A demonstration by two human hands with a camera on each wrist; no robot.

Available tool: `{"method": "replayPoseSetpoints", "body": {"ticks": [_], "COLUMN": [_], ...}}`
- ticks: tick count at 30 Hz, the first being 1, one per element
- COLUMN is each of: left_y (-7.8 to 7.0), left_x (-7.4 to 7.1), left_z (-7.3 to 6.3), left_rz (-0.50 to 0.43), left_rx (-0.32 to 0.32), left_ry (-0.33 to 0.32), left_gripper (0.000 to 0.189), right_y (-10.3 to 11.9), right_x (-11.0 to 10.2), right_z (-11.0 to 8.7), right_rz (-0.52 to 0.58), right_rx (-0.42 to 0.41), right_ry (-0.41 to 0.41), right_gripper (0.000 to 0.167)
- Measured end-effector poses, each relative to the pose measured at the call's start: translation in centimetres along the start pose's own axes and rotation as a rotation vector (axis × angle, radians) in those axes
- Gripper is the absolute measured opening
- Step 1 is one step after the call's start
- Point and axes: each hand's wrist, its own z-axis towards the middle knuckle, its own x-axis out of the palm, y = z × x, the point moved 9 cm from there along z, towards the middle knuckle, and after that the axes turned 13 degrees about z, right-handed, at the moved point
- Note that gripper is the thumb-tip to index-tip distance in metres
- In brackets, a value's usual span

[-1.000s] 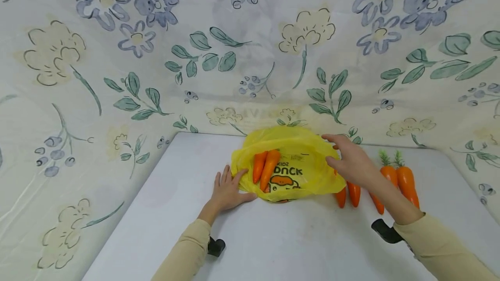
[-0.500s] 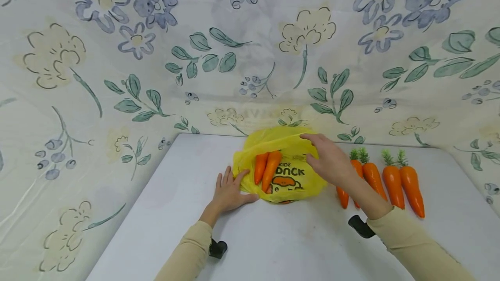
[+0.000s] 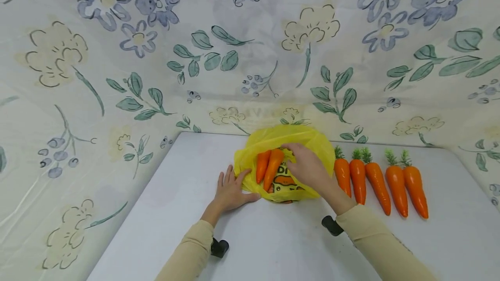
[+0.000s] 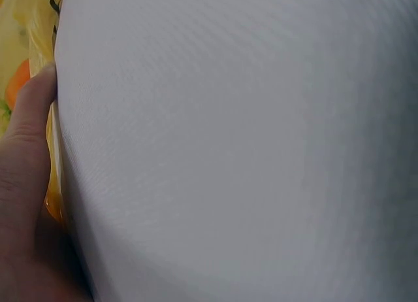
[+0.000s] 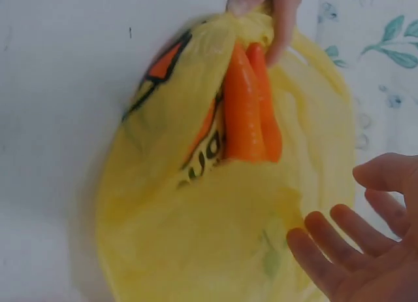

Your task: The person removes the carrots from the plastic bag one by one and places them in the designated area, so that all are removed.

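A yellow plastic bag (image 3: 291,133) with a printed duck lies on the white table, its mouth toward me. Two orange carrots (image 3: 272,170) lie side by side in its mouth. My left hand (image 3: 230,192) rests at the bag's left edge with fingers spread, and its thumb (image 4: 32,106) touches the yellow film. Over the right part of the bag is my right hand (image 3: 306,166), holding nothing. In the right wrist view its fingers (image 5: 330,240) are apart and loosely bent, beside the bag and clear of the carrots (image 5: 241,112).
Several carrots (image 3: 378,185) with green tops lie in a row on the table (image 3: 273,242), right of the bag. A flowered sheet (image 3: 254,55) rises behind the table and along its left side.
My right hand has moved left across the bag, from its right edge to near the two carrots. The carrots on the right have come into fuller view. My left hand stays in place.
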Motion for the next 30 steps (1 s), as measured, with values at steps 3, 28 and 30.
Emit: {"method": "replayPoseSetpoints", "body": {"ticks": [3,28,30], "left_y": [0.1,-0.1,-0.1], "left_x": [0.1,0.1,-0.2], "left_z": [0.1,-0.2,-0.3], "left_rz": [0.0,-0.034,-0.027], "left_rx": [-0.001,0.008,0.006], "left_ry": [0.002,-0.022,-0.023], "left_gripper": [0.088,0.089,0.088], "right_y": [-0.9,-5.0,-4.8], "right_x": [1.3,6.1,6.1], "right_z": [0.6,3.5,3.6], "right_rz": [0.03,0.042,0.03], "right_rx": [0.057,0.336,0.353], "right_ry": [0.023,-0.108,-0.137], "right_gripper": [0.047,0.055,0.056]}}
